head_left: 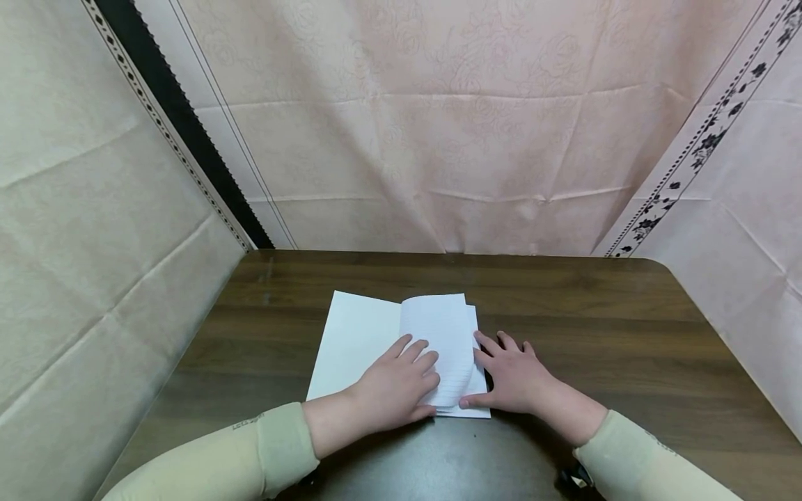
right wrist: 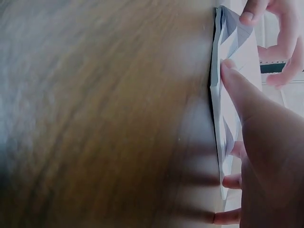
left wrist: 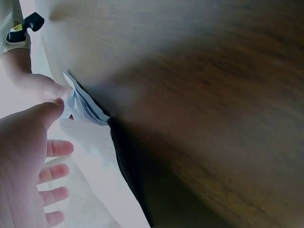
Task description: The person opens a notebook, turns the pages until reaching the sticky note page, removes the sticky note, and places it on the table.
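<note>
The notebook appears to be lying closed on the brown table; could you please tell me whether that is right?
The notebook lies open, not closed, as the head view shows; it is indeed on the brown table.

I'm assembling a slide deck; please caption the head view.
Left hand over an open notebook, right hand at its right side, on a wood-grain table.

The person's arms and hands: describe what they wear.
Pale yellow-green sleeves end in greener cuffs; small dark print shows beside them. The left hand and right hand are gloveless. A black device with a yellow patch shows at the right cuff.
</note>
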The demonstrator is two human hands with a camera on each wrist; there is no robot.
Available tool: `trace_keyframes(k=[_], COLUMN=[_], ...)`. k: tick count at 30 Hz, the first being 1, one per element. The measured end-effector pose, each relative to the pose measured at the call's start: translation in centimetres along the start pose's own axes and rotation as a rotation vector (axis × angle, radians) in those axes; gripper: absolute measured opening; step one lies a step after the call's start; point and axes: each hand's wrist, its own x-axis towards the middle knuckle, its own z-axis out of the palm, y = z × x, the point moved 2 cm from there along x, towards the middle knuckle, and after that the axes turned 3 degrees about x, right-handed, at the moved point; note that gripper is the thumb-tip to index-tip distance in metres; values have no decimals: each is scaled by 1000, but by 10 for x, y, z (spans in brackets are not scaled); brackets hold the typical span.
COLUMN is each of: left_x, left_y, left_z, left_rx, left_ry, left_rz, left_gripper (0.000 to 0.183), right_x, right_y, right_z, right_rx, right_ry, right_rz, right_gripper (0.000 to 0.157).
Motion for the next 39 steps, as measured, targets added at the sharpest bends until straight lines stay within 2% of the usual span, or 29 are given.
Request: trace_keyframes(k=[4, 11, 14, 18, 22, 27, 33, 39], left_x=[0, -1, -1, -1, -1, -6, -23, -46], left_y=[-1, -1, -1, -2, -6, -19, -37, -50], left_z=[-1, -2, -3, -6, -12, -24, -37, -35], left_rx=[3, -13, -5, -2, -21, -54, -101, -103], left_ry=[1, 57, 68, 45, 35, 91, 125, 149], left_rz=[17, 27, 22, -12, -112, -290, -473, -579], left_gripper=[40, 24, 20, 22, 25, 20, 18, 19], right_x=[0, 0, 0, 0, 0, -1, -2, -2], right_y=[1, 3, 4, 5, 4, 3, 3, 3], right_z=[0, 0, 0, 1, 1, 1, 0, -1], right_rx=[-3, 6, 10, 15, 23, 35, 41, 31], right_ry=[-12, -31, -37, -37, -28, -20, -20, -28], right_rz=[3, -2, -4, -4, -9, -16, -24, -21], right_gripper=[108, 112, 112, 112, 111, 110, 111, 113])
